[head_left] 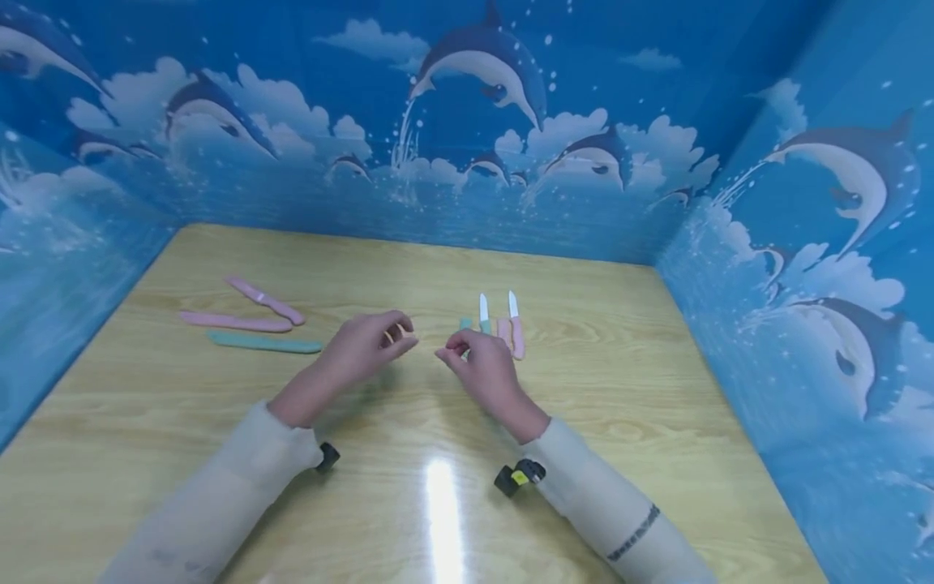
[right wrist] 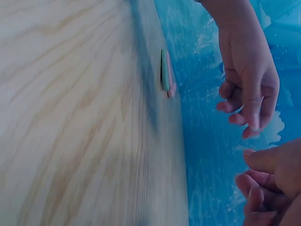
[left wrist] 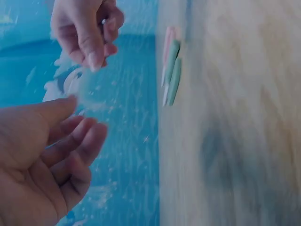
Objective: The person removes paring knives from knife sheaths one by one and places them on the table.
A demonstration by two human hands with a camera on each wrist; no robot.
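Knives (head_left: 500,323) near loosely curled empty fingers (head_left: 397,334), wooden table (head_left: 627,381), dolphin-print blue walls (head_left: 817,243)

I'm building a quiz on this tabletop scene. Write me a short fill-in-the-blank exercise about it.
1. The wooden table is walled by panels printed with ____.
2. At the person's left lie two pink sheaths and one ____ sheath.
3. Beyond the right hand lie small knives with ____ blades.
4. The left hand and right hand hover over the table, holding ____.

Missing words: dolphins; green; white; nothing
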